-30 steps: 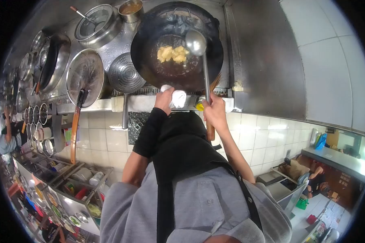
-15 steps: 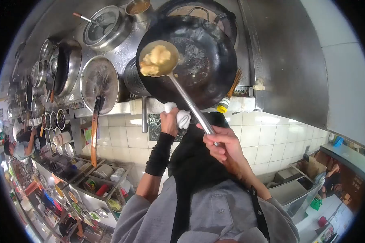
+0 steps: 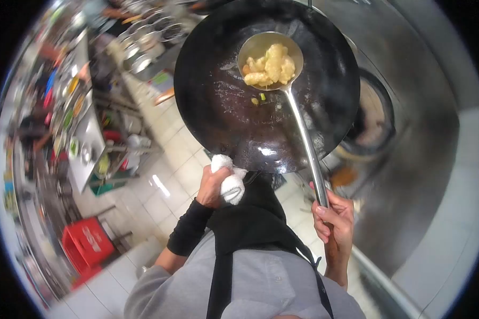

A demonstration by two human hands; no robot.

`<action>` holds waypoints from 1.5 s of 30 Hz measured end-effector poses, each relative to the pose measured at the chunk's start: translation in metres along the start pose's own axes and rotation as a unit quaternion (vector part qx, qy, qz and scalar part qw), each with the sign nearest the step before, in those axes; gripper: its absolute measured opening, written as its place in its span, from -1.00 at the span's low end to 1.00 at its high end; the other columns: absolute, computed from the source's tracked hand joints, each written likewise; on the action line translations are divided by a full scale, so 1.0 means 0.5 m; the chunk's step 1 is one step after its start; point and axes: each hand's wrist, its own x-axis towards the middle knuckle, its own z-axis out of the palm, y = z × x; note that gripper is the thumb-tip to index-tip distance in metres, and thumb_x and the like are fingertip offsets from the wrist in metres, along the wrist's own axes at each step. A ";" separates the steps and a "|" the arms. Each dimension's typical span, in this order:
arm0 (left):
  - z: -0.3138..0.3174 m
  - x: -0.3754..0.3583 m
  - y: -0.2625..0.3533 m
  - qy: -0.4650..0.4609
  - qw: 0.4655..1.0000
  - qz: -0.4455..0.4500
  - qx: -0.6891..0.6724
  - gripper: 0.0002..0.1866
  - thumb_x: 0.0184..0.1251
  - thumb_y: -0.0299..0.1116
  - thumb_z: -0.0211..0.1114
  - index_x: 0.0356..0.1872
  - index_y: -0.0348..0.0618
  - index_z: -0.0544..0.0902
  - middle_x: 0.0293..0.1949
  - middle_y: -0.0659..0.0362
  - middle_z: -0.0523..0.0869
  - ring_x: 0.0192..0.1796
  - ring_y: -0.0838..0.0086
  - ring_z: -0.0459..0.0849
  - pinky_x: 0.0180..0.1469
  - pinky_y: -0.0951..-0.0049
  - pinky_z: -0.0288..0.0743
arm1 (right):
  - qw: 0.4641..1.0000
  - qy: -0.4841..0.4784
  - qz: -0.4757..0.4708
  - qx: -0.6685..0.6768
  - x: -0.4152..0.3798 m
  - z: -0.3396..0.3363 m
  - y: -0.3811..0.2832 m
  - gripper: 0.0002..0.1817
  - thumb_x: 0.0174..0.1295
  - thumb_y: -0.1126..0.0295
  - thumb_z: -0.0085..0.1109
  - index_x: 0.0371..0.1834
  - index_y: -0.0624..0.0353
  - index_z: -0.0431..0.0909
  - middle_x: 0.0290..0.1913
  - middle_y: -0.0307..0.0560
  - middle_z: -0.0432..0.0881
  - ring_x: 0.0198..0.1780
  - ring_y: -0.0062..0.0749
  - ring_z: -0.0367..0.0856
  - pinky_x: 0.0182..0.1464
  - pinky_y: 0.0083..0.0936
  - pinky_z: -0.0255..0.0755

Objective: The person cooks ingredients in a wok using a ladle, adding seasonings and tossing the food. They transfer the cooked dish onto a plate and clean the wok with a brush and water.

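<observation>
My left hand [image 3: 211, 186] is closed around a folded white cloth [image 3: 232, 183] at the near left rim of a large black wok [image 3: 207, 80]. The wok is held off the burner, in front of my apron. My right hand [image 3: 335, 218] grips the end of a long metal ladle [image 3: 306, 139]. In the ladle's bowl, over the far half of the wok, sit pale yellow, glossy lumps of food [image 3: 274, 66]. Small bits of food [image 3: 258, 99], one of them green, stick to the wok's dark surface below the bowl.
On the right is the steel stove [image 3: 426, 159], its round burner ring [image 3: 378, 111] partly behind the wok. A red plastic stool [image 3: 88, 244] stands on the tiled floor [image 3: 154, 186] at lower left. Farther left runs a counter [image 3: 93, 141] bearing dishes. People appear blurred at upper left.
I have turned left, away from the stove. The wok has come off the stove with my left hand and cloth at its rim. The ladle with the food stays over it.
</observation>
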 end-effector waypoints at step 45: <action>0.262 0.408 -0.226 0.739 0.417 0.262 -0.459 -0.89 0.31 -0.47 0.20 -0.34 -0.29 0.63 -0.34 0.12 0.66 -0.33 0.41 0.71 -0.27 0.40 0.62 | 0.601 -0.704 -0.027 -0.378 1.254 0.824 0.160 -0.79 0.22 0.59 0.22 -0.10 0.44 0.68 -0.57 -0.26 0.53 -0.71 -0.66 0.41 -0.71 -0.58 0.29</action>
